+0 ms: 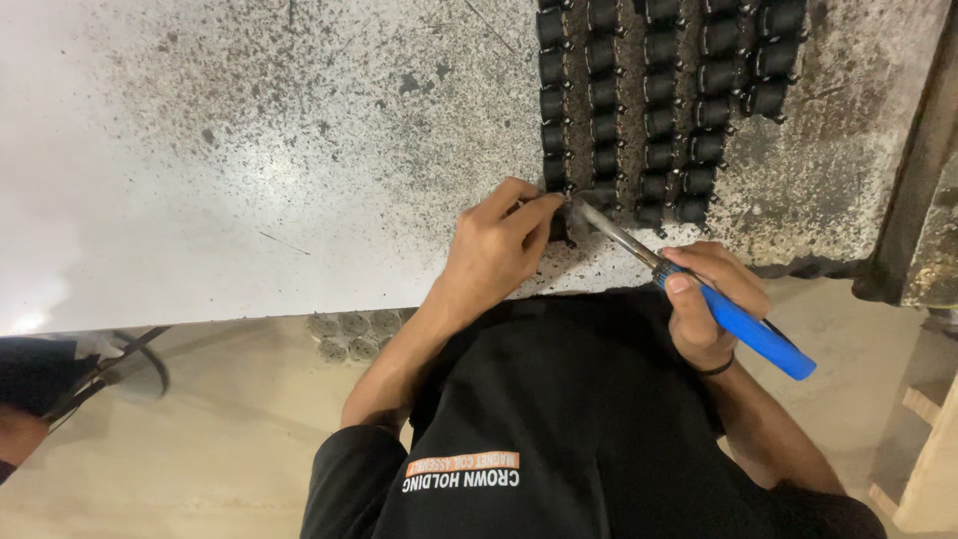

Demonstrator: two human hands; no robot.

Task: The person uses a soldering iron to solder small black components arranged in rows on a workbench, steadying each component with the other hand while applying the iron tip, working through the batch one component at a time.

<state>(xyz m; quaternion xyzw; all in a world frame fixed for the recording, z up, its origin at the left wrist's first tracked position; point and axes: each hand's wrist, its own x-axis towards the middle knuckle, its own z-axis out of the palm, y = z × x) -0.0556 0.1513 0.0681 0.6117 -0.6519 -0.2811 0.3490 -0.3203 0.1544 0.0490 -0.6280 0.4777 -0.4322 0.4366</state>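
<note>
Worktable [249, 150]: white top, speckled w/ dark grit, thicker toward the right side. Rows of small black spools [659, 90] lie in approx. five columns running from the far edge toward the near edge, packed close, ends touching. Nearest row ends just beside the hands, so the spools crowd the work spot on its far side. A dark post [913, 170] stands at the table's right edge. Grey round parts [349, 334] sit under the near edge, partly hidden. Dark bag w/ strap [60, 379] on the floor, lower left.

Left hand [494, 250] near the near edge, fingers pinched narrow on one black spool [561, 228]; spool mostly covered by fingertips, can't tell its axis.

Right hand [709, 304] closed around the blue handle of a soldering iron [689, 289]. Iron's long axis runs diagonal: handle end low and right, past the near edge over the person's lap; metal shaft rising left, tip pointing at the held spool and touching or just beside it. Black band on right wrist.
</note>
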